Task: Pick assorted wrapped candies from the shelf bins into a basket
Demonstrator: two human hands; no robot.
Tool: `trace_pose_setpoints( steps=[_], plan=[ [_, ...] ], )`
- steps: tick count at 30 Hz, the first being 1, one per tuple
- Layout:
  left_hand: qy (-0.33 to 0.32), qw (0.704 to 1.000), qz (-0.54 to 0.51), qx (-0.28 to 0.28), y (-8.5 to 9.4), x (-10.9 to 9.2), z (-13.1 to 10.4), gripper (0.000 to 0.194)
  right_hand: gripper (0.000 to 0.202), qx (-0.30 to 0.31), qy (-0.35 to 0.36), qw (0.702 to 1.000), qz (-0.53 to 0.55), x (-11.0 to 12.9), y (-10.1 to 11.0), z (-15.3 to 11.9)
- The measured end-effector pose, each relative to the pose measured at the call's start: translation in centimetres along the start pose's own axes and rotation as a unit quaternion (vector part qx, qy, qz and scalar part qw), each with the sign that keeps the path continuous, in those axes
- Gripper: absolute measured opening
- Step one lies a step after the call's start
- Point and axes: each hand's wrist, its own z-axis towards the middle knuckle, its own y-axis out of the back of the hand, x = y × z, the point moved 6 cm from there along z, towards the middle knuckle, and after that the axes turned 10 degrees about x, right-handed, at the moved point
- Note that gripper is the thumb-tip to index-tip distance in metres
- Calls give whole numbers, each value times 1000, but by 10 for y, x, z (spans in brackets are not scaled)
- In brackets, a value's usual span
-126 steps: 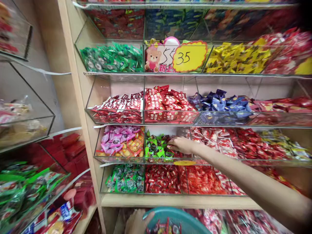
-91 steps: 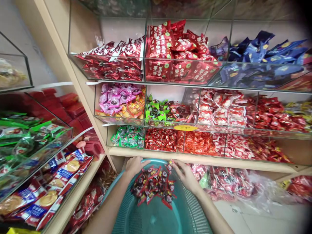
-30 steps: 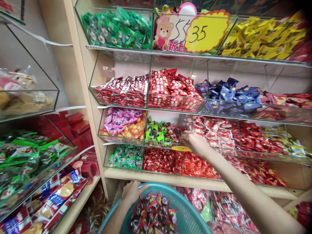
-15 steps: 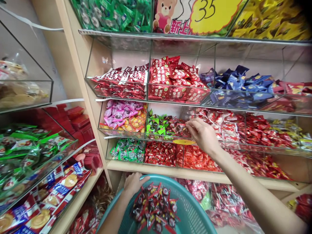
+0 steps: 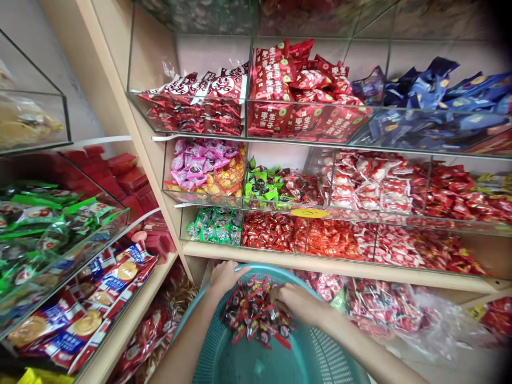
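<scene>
A teal plastic basket point(image 5: 244, 368) stands low in front of me with a heap of wrapped candies point(image 5: 256, 320) in dark and red wrappers inside. My left hand point(image 5: 224, 278) is closed over the basket's far-left rim, thumb lying along the edge. Inside the basket, my right hand point(image 5: 290, 301) reaches down to the heap's right side, its fingers curled in among the candies; the fingertips are hidden. Above the basket, a shelf bin holds green-wrapped candies point(image 5: 262, 184) beside dark-red wrapped candies point(image 5: 298, 184).
Clear-walled bins of candy line the shelves ahead, with a yellow price tag point(image 5: 310, 213) on one edge. A wooden shelf edge point(image 5: 340, 265) runs just beyond the basket. Bagged sweets point(image 5: 384, 304) lie underneath to the right. Biscuit packs point(image 5: 92, 304) fill the left shelf.
My right hand has come down from the dark-red candies' shelf bin into the basket. My left hand keeps its place on the rim. The view has tilted downward.
</scene>
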Motion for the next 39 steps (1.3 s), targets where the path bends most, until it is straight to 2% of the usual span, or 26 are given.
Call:
trace_pose_setpoints(
  steps=[4,7,13,16,18,20,24,27,30,32,34,39],
  plan=[
    [1,1000,0,0,1,-1,0,69,25,69,-33,996,-40,-4,-22,11],
    [-4,1000,2,4,3,-3,-2,70,25,90,-35,994,-57,-3,-31,20],
    [-4,1000,-6,-3,4,-2,-4,69,30,48,-54,991,-114,4,-30,28],
    [0,1000,-5,-4,3,-1,-3,69,23,23,-71,990,-119,7,-19,22],
    [-2,1000,-5,-4,3,-1,-3,68,21,-12,-66,991,-113,12,1,13],
    [-3,1000,-5,-2,4,-2,-3,66,22,-65,-44,992,-101,18,32,0],
    [1,1000,5,-2,6,-3,-4,67,28,-184,-32,979,-81,21,120,-31],
    [-8,1000,10,-7,6,-4,-5,69,26,-263,-104,953,-113,7,187,-48],
    [-14,1000,0,-5,6,-4,-6,69,26,-271,-233,918,-171,-18,232,-49],
    [-13,1000,-7,-2,6,-3,-7,67,28,-233,-306,902,-194,-33,247,-43],
    [-11,1000,-11,0,6,-2,-8,66,30,-185,-349,898,-194,-44,253,-33],
    [-7,1000,-17,5,8,-4,-11,67,29,-82,-386,912,-114,-57,251,-12]
  ],
)
